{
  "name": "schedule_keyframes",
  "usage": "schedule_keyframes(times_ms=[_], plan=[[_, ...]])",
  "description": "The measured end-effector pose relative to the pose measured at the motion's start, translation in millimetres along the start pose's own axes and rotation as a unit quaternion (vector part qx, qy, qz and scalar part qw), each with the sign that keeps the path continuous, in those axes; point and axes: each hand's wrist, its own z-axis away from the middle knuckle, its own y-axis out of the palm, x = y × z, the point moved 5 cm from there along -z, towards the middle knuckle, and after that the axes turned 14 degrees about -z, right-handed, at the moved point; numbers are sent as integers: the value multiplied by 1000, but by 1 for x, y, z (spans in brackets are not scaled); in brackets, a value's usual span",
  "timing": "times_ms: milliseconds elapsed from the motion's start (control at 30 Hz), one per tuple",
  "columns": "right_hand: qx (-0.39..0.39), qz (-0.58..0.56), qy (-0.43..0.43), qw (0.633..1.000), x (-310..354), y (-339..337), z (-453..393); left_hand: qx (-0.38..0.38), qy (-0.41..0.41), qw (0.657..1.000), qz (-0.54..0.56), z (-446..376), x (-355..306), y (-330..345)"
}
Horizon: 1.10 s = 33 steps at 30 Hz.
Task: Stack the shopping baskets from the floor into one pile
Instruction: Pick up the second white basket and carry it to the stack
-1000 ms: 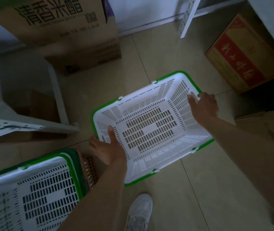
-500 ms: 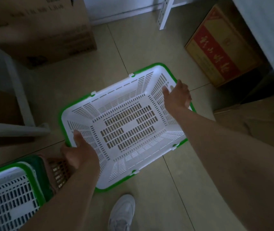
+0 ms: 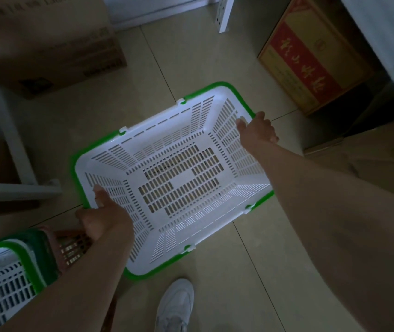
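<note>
Shifted rightward in view since a second ago, with white slotted plastic basket with green rim (image 3: 174,178) held above beige tiled floor (image 3: 227,271), right of green-rimmed basket pile (image 3: 11,279). Risk: rim catching pile edge, or slipping from end-only grips. Left hand (image 3: 105,221) clamped on near-left rim, thumb inside; right hand (image 3: 258,130) gripping far-right rim, arms extended.

Bare, sleeveless forearms (image 3: 334,200); a pale lace-up sneaker (image 3: 175,307) on one foot.
</note>
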Motion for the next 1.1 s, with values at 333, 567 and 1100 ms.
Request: schedule_keyframes(times_ms=[333, 567, 1100], plan=[[-41, -20, 7, 999, -20, -22, 18, -4, 1, 999, 46, 11, 3, -10], [-57, -13, -9, 998, -2, -65, 39, -20, 23, 999, 38, 22, -8, -38], [-119, -124, 92, 981, -48, -186, 115, 26, 181, 983, -27, 81, -88, -119]])
